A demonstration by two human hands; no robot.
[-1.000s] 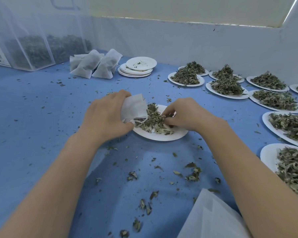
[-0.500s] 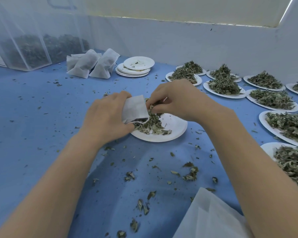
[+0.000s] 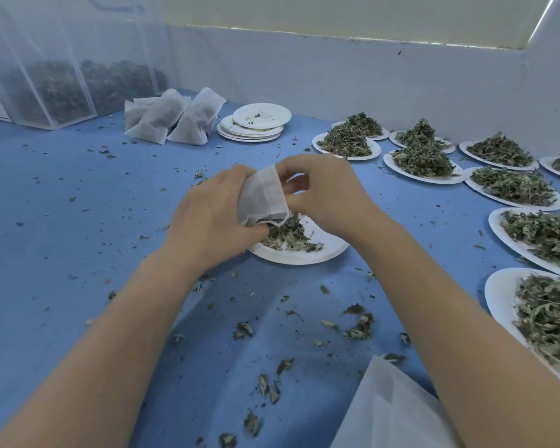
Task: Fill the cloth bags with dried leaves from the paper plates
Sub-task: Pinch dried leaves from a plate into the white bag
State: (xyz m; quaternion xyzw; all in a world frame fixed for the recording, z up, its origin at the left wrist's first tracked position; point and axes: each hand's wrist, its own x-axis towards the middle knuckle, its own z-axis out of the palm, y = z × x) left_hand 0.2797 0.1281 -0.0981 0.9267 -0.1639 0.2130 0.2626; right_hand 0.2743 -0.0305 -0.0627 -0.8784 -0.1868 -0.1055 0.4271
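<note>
Fingers (image 3: 299, 185) of the right hand (image 3: 327, 195) are curled and pinched together at the upper edge of a small white cloth bag (image 3: 263, 198); whether they hold leaf pieces inside the pinch cannot be told. The left hand (image 3: 212, 218) is wrapped around the bag's left side, its fingers closed on the fabric, and it holds the bag tilted with the open mouth facing down and toward the camera, just above a round white paper plate (image 3: 307, 252). A small heap of dried green leaves (image 3: 288, 237) lies on the left part of that plate, touching the bag's mouth. Both bare forearms reach in from the bottom edge over the blue table surface (image 3: 62, 221), which is strewn with scattered leaf crumbs (image 3: 359, 326). A flat sheet of white fabric (image 3: 392, 412) lies at the near edge under the right forearm. Farther back, a few filled white cloth bags (image 3: 172, 118) lean together, just beside a stack of used white paper plates (image 3: 256, 122). Along the right side runs a row of white paper plates heaped with dried leaves (image 3: 424, 160). At the far left stand translucent mesh containers of dark leaves (image 3: 62, 88) against the pale wall (image 3: 369, 79).
</note>
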